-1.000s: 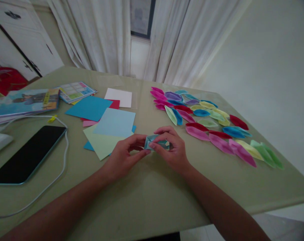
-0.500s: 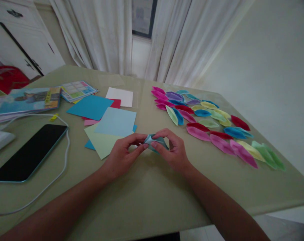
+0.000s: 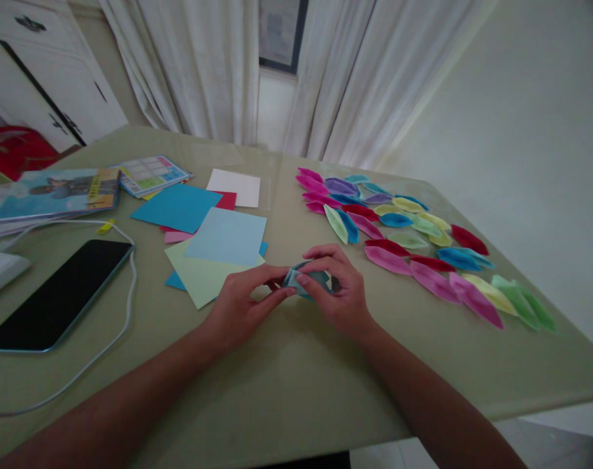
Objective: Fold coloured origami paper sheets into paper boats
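Note:
Between my hands, just above the table, is a small piece of folded light blue paper point(image 3: 316, 279). My left hand point(image 3: 247, 296) pinches its left end between thumb and fingers. On the other end, my right hand point(image 3: 338, 290) is closed with the thumb pressed on the near face and the fingers over the top. The fingers hide part of its folds. Loose square sheets lie beyond my left hand, among them a light blue sheet point(image 3: 228, 236), a pale green sheet point(image 3: 199, 273) and a darker blue sheet point(image 3: 176, 208).
Several boat-shaped folded papers point(image 3: 394, 244) in many colours spread over the table's right side. A black-screened phone point(image 3: 57, 296) lies at left, with a white cable point(image 3: 130, 296) curving around it. Booklets point(image 3: 57, 195) lie behind. Curtains point(image 3: 203, 71) hang past the table point(image 3: 277, 404).
My right hand's fingers have shifted and lifted slightly over the folded paper. My left hand has moved a little to the right along its end.

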The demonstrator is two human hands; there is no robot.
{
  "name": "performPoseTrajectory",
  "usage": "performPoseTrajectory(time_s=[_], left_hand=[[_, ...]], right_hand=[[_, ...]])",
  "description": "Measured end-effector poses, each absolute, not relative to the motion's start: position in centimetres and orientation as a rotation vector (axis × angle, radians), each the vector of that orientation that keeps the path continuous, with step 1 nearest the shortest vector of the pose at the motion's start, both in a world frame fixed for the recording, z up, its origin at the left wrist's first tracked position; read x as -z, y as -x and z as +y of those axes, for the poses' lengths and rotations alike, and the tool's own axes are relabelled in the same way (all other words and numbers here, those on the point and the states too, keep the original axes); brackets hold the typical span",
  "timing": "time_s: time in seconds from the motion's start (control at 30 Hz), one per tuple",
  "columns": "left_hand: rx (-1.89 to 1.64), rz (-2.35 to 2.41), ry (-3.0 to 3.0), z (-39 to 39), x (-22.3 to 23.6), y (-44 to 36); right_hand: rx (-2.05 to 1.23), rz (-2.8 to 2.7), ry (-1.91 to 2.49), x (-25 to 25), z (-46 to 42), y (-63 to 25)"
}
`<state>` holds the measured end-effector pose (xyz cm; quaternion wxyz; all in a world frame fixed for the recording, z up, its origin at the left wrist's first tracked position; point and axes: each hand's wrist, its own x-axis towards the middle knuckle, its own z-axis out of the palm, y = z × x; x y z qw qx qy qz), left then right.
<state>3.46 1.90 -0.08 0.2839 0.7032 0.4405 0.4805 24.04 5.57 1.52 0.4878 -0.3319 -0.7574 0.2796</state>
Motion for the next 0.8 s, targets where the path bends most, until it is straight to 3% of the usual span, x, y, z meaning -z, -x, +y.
performPoseTrajectory(time_s=[0.8], left_hand=[[-1.230,1.209,-1.751,1.90,-0.29,-3.53]], right_hand=[[-0.680,-1.765,0.866,-0.91,5.12,-23.73]])
